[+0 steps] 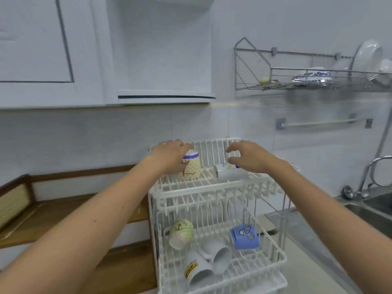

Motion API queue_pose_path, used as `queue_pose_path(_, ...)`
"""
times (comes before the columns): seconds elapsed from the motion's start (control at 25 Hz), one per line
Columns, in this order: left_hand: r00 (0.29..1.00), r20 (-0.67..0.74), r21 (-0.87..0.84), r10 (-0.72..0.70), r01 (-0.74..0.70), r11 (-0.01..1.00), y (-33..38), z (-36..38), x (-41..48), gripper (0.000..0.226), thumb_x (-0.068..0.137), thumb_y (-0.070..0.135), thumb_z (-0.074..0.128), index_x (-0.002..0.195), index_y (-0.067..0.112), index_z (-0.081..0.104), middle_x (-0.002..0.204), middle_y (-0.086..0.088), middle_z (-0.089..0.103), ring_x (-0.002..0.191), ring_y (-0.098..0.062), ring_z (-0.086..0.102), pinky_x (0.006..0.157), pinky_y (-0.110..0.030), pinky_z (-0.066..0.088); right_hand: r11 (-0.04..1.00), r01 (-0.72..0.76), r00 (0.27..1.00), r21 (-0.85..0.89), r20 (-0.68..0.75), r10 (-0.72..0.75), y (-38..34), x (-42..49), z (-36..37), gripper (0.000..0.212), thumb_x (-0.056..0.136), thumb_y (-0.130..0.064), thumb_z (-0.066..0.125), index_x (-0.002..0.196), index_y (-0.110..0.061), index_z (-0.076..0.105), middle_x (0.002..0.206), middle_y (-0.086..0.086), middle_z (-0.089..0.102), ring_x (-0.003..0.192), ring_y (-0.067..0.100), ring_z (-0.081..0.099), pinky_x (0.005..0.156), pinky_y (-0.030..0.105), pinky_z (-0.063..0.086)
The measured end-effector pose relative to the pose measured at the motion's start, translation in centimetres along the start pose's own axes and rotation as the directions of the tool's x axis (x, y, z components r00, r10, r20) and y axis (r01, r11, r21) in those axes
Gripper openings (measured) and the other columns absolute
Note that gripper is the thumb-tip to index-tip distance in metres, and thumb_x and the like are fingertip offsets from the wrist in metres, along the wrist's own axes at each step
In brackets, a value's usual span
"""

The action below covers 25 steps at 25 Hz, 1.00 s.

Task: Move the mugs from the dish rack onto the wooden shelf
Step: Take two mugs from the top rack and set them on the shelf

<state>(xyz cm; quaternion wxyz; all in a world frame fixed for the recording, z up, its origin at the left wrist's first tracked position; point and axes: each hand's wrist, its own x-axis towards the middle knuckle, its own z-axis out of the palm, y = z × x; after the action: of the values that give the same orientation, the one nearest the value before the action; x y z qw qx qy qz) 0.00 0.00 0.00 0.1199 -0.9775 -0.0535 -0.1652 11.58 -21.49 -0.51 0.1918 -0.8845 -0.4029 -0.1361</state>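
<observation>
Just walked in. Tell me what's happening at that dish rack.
A person is unloading mugs from a white two-tier dish rack. The left hand is wrapped around a cream dotted mug on the top tier, while the right hand hovers open just above a white mug lying on its side beside it. Four more mugs sit in the bottom tier, including a blue mug. The wooden shelf to the left has no mugs on the part in view.
</observation>
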Motion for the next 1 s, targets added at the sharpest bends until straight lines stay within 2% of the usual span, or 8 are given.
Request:
queue_pose_path(0.16,0.977,0.209,0.440,0.040,-0.130,0.889,0.9,1.2,4.3,0.083,0.086,0.025,0.065,0.149,0.035,0.013,0.157,-0.005,0.020,0.138,-0.028,0.030,0.105,-0.045,0.036,0.993,-0.082,0.895,-0.086,0.432,0.111,5.2,3.2,0.2,0.066,0.083,-0.043,0.068,0.141,-0.025,0.040,0.143,0.005,0.044,0.125,0.025,0.047,0.101,0.034,0.036)
queue_pose_path(0.28,0.927,0.375,0.644,0.027,-0.281,0.712,2.0,1.7,7.1,0.084,0.089,0.017,0.061,0.150,0.036,0.007,0.161,-0.005,0.010,0.145,-0.027,0.015,0.114,-0.048,0.020,0.997,-0.077,0.805,-0.005,0.590,0.065,7.8,5.3,1.2,0.068,0.077,-0.046,0.073,0.136,-0.031,0.041,0.135,-0.002,0.051,0.119,0.023,0.051,0.105,0.041,0.039)
queue_pose_path(0.48,0.859,0.505,0.756,0.089,-0.489,0.435,2.9,3.5,8.7,0.087,0.085,0.021,0.067,0.149,0.034,0.009,0.157,-0.002,0.018,0.144,-0.025,0.018,0.117,-0.049,0.013,0.980,-0.023,0.782,0.199,0.615,-0.106,9.6,6.5,3.1,0.054,0.070,-0.038,0.081,0.116,-0.032,0.053,0.114,0.000,0.061,0.101,0.020,0.060,0.085,0.036,0.051)
queue_pose_path(0.6,0.844,0.513,0.761,0.158,-0.532,0.371,2.9,4.8,8.8,0.086,0.082,0.015,0.070,0.147,0.028,0.015,0.151,-0.005,0.029,0.139,-0.028,0.028,0.117,-0.051,0.015,0.960,0.010,0.803,0.280,0.569,-0.174,10.2,6.7,3.8,0.048,0.067,-0.039,0.083,0.107,-0.030,0.057,0.108,0.001,0.065,0.094,0.020,0.063,0.084,0.039,0.054)
queue_pose_path(0.68,0.853,0.487,0.774,0.187,-0.521,0.359,2.7,5.0,8.8,0.080,0.081,0.014,0.069,0.144,0.026,0.022,0.146,-0.007,0.036,0.133,-0.029,0.035,0.116,-0.052,0.017,0.946,0.033,0.826,0.323,0.524,-0.208,10.2,6.5,3.9,0.043,0.066,-0.038,0.084,0.100,-0.030,0.060,0.099,-0.001,0.067,0.085,0.014,0.064,0.074,0.032,0.055)
queue_pose_path(0.76,0.880,0.431,0.785,0.197,-0.474,0.398,2.2,4.8,8.6,0.080,0.077,0.021,0.072,0.141,0.026,0.025,0.142,-0.008,0.040,0.129,-0.029,0.039,0.115,-0.052,0.018,0.916,0.021,0.868,0.400,0.447,-0.215,9.8,6.2,3.6,0.040,0.063,-0.035,0.085,0.095,-0.028,0.063,0.092,-0.004,0.069,0.076,0.009,0.065,0.065,0.022,0.053)
queue_pose_path(0.88,0.962,0.236,0.700,0.134,-0.264,0.663,0.7,4.0,7.7,0.095,0.063,0.043,0.079,0.140,0.028,0.027,0.136,-0.008,0.045,0.123,-0.028,0.044,0.109,-0.049,0.025,0.840,-0.009,0.938,0.543,0.296,-0.181,8.8,5.9,2.7,0.042,0.061,-0.030,0.084,0.097,-0.022,0.065,0.095,-0.001,0.070,0.082,0.014,0.069,0.068,0.024,0.055)
queue_pose_path(1.0,0.996,-0.072,0.329,-0.050,0.071,0.942,-1.0,3.0,5.3,0.097,0.054,0.062,0.072,0.135,0.025,0.033,0.125,-0.007,0.053,0.108,-0.028,0.053,0.090,-0.042,0.041,0.737,-0.029,0.979,0.675,0.167,-0.114,7.2,5.6,1.6,0.041,0.068,-0.023,0.081,0.105,-0.021,0.063,0.103,0.002,0.066,0.086,0.015,0.068,0.062,0.017,0.053)
